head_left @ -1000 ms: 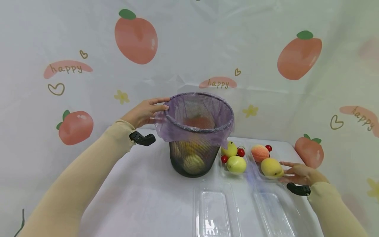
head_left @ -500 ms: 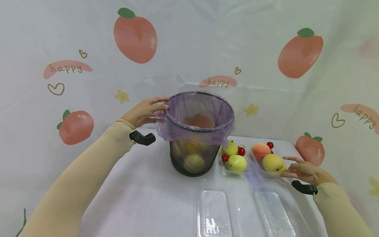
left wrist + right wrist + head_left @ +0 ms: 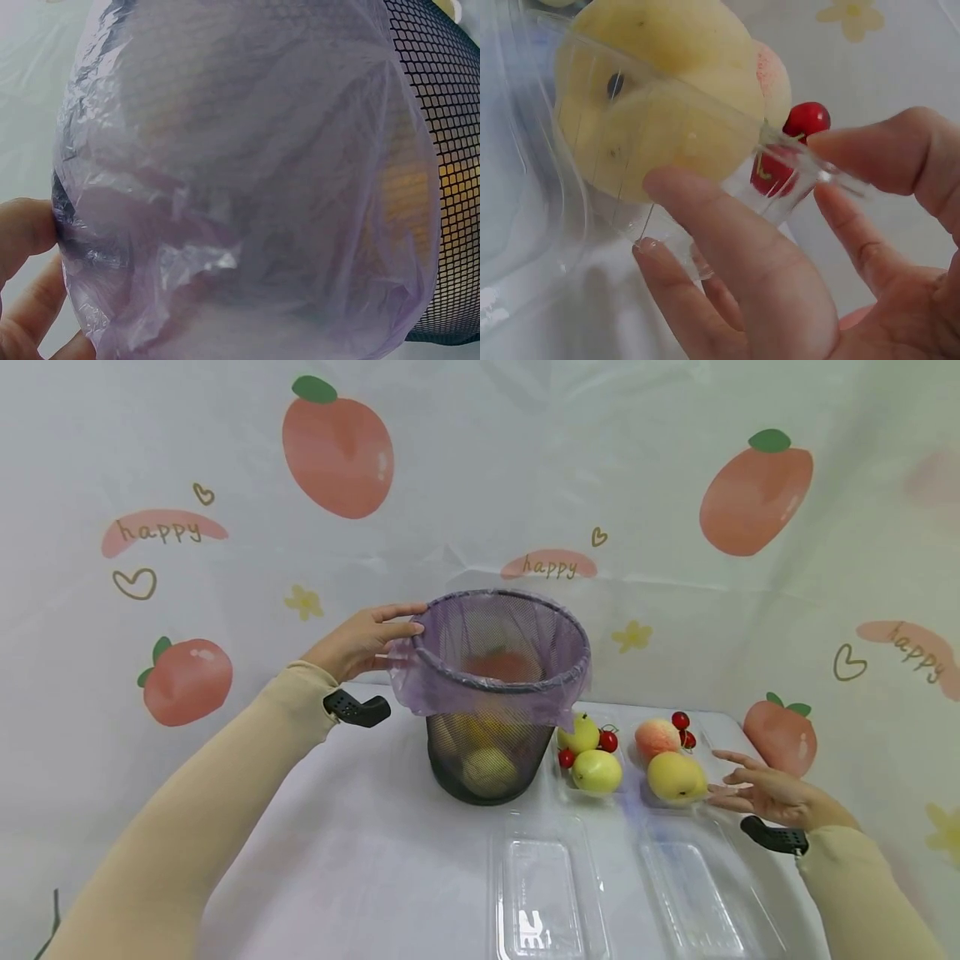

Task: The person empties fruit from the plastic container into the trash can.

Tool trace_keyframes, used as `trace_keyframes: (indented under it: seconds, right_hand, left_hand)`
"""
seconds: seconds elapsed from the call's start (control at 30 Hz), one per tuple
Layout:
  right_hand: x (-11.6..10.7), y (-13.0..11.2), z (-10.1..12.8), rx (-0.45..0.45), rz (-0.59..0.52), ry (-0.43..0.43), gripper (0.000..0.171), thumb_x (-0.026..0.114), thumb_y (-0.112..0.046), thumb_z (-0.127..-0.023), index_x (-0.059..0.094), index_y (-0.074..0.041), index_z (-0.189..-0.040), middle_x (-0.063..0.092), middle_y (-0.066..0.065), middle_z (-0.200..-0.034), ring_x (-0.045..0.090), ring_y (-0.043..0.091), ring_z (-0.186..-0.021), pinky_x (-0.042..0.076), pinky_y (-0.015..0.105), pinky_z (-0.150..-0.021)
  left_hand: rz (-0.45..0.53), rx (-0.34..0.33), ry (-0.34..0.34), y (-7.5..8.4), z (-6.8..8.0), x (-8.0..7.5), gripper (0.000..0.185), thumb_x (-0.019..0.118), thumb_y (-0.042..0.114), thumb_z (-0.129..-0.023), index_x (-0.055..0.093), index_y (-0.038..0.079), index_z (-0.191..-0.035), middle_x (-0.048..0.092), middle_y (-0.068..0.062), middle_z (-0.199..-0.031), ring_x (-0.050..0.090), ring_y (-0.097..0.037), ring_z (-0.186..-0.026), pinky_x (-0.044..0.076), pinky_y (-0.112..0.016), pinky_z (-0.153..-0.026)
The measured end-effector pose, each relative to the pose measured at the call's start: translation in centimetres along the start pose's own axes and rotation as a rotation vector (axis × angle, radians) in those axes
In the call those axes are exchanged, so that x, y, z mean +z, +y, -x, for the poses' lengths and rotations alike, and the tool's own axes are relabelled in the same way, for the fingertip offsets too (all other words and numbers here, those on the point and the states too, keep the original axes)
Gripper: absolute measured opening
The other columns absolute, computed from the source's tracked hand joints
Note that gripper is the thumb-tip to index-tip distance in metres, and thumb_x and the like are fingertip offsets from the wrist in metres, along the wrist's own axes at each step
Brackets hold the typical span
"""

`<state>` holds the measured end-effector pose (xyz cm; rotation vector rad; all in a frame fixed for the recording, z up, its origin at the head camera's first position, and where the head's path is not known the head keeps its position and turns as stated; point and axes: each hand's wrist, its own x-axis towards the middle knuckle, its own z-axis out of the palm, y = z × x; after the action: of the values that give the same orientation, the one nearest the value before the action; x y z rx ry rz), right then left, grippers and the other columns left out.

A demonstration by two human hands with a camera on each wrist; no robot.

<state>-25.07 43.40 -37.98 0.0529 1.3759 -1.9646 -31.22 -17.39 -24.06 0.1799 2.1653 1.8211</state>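
Head view: left hand (image 3: 358, 642) w/ fingers relaxed, resting on purple-bagged mesh bin (image 3: 491, 693) rim at table (image 3: 360, 852) centre; right hand (image 3: 768, 793) fingers spread, touching clear tray (image 3: 667, 150) holding yellow fruit (image 3: 675, 775) just left of fingertips — tray could tip & spill fruit.

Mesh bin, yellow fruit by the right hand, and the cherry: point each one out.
mesh bin (image 3: 487, 764), head view, bare black mesh below the purple liner
yellow fruit (image 3: 675, 777), head view, middle of its skin
cherry (image 3: 807, 120), right wrist view, its red top
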Motion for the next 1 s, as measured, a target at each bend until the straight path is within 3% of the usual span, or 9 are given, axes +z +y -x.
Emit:
trace_keyframes:
  seconds: [0.2,0.37,0.63,0.8,0.93,1.0]
  right_hand:
    - [0.0,0.2,-0.2,0.014,-0.052,-0.105,0.056,0.023,-0.003,-0.105,0.068,-0.032,-0.12,0.053,0.004,-0.116,0.061,0.032,-0.117,0.047,0.03,-0.102]
    - [-0.2,0.5,-0.4,0.025,-0.121,-0.194,0.063,0.018,-0.001,-0.103,0.066,-0.035,-0.124,0.052,0.012,-0.123,0.057,0.033,-0.121,0.044,0.028,-0.104]
    - [0.0,0.8,-0.4,0.006,-0.225,-0.215,0.066,0.014,0.001,-0.102,0.067,-0.032,-0.123,0.053,0.023,-0.124,0.056,0.035,-0.122,0.044,0.026,-0.104]
    - [0.2,0.6,-0.4,-0.035,-0.26,-0.272,0.068,0.011,0.001,-0.102,0.065,-0.031,-0.126,0.052,0.025,-0.127,0.054,0.036,-0.124,0.045,0.024,-0.102]
    - [0.6,0.4,-0.3,-0.099,-0.273,-0.332,0.065,0.008,-0.004,-0.104,0.059,-0.032,-0.134,0.051,0.019,-0.123,0.049,0.039,-0.128,0.039,0.03,-0.109]
    - [1.2,0.2,-0.2,-0.133,-0.263,-0.312,0.063,0.008,-0.007,-0.106,0.056,-0.033,-0.136,0.035,0.021,-0.13,0.048,0.039,-0.129,0.036,0.033,-0.111]
  left_hand:
    - [0.007,0.0,-0.001,0.0,0.0,0.0,0.053,0.058,0.02,-0.099,0.04,0.022,-0.149,0.027,-0.004,-0.157,0.036,-0.023,-0.136,0.044,-0.043,-0.109]
    - [-0.002,-0.001,-0.002,-0.1,0.0,-0.1,0.054,0.058,0.021,-0.098,0.039,0.022,-0.149,0.026,-0.004,-0.157,0.036,-0.024,-0.137,0.043,-0.043,-0.109]
    - [-0.01,0.0,0.0,0.0,0.0,-0.1,0.054,0.058,0.021,-0.098,0.04,0.022,-0.149,0.027,-0.004,-0.157,0.035,-0.025,-0.138,0.042,-0.044,-0.11]
    - [-0.012,-0.001,0.004,-0.1,0.0,-0.1,0.054,0.058,0.022,-0.098,0.04,0.022,-0.149,0.027,-0.004,-0.157,0.035,-0.025,-0.138,0.043,-0.044,-0.11]
    - [-0.009,-0.001,0.007,-0.1,-0.1,-0.1,0.054,0.059,0.022,-0.098,0.04,0.023,-0.149,0.03,-0.005,-0.155,0.037,-0.025,-0.136,0.043,-0.043,-0.109]
    - [-0.008,0.0,0.007,-0.1,-0.1,-0.1,0.054,0.059,0.022,-0.098,0.04,0.023,-0.149,0.03,-0.004,-0.155,0.038,-0.025,-0.135,0.044,-0.043,-0.109]
